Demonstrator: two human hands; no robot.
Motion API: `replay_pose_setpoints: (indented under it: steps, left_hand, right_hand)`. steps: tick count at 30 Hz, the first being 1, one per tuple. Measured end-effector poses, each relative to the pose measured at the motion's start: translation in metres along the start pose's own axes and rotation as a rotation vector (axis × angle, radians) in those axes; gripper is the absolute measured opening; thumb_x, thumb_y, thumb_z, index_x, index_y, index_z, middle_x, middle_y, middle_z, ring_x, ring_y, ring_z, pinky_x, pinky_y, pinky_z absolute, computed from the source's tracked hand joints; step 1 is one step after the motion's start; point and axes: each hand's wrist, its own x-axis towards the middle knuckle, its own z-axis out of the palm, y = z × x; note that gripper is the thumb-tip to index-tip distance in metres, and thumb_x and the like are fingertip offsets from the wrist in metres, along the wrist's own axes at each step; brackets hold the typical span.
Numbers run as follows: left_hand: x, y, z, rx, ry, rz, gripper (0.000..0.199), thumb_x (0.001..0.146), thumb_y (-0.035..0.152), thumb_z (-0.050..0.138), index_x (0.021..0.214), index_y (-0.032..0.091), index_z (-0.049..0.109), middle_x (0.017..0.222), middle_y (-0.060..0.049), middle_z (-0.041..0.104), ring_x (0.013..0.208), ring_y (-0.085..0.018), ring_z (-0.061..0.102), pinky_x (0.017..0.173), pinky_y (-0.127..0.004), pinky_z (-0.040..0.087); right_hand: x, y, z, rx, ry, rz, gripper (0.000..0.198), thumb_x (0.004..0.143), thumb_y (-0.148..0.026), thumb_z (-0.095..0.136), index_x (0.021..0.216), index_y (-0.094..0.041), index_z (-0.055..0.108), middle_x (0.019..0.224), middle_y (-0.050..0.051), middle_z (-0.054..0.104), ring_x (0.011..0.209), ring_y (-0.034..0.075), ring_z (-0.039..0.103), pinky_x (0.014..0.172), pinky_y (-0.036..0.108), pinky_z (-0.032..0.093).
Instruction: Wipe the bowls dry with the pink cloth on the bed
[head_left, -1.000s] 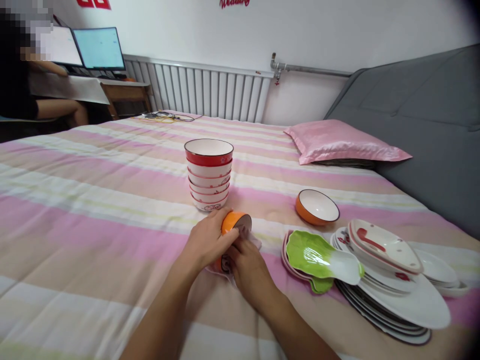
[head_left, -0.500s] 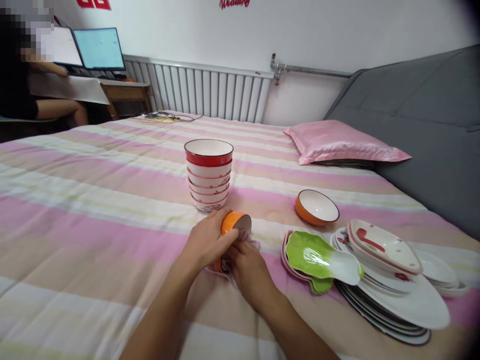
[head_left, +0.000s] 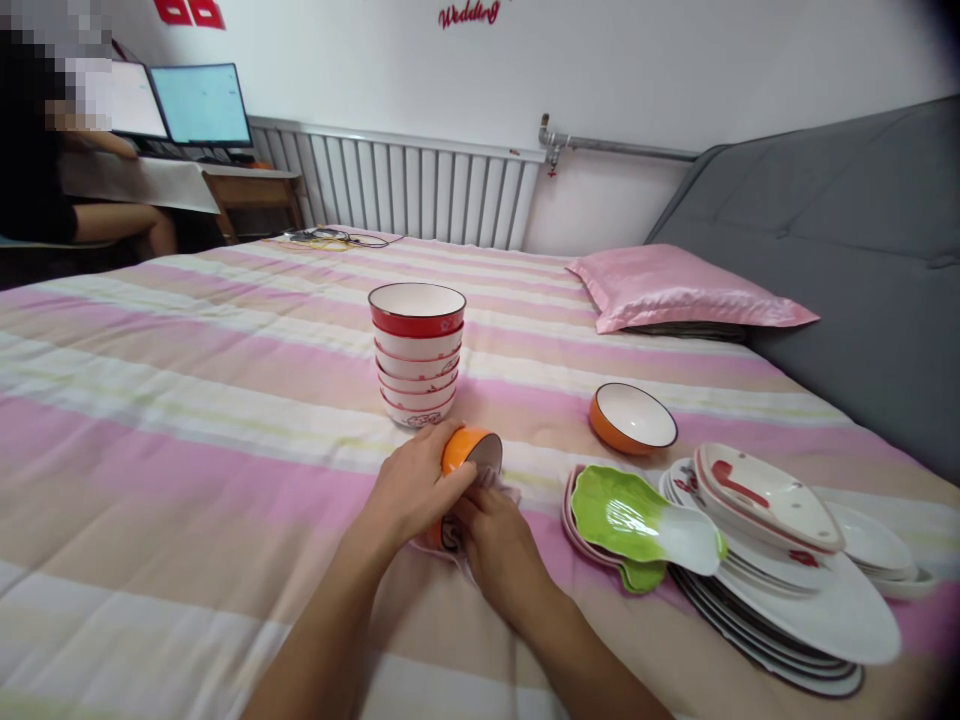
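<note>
On the bed [head_left: 187,400], well short of its far edge, a stack [head_left: 418,355] of bowls stands upright, neither hand holding it. Just in front, the left hand [head_left: 416,480] grips an orange bowl [head_left: 466,448], tilted; the right hand [head_left: 495,545] bunches a cloth [head_left: 506,489] into it, so wiping looks under way, unfinished. Toward the headboard [head_left: 847,210] edge, the green dish [head_left: 622,510], other bowl [head_left: 634,418] and plates [head_left: 840,610] lie out of hand; whether they are wiped, I cannot tell.
</note>
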Motion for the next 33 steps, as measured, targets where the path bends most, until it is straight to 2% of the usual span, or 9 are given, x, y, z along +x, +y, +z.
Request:
replay_pose_setpoints:
  steps: [33]
  left_hand:
    - [-0.0017, 0.0021, -0.0017, 0.002, 0.010, 0.006, 0.047, 0.078, 0.031, 0.047, 0.124, 0.023, 0.052, 0.119, -0.007, 0.060, 0.105, -0.027, 0.057, 0.091, -0.038, 0.042]
  right_hand:
    - [-0.0006, 0.0005, 0.0019, 0.022, 0.001, -0.006, 0.040, 0.083, -0.008, 0.050, 0.119, -0.023, 0.060, 0.110, 0.007, 0.064, 0.102, 0.023, 0.054, 0.086, 0.036, 0.042]
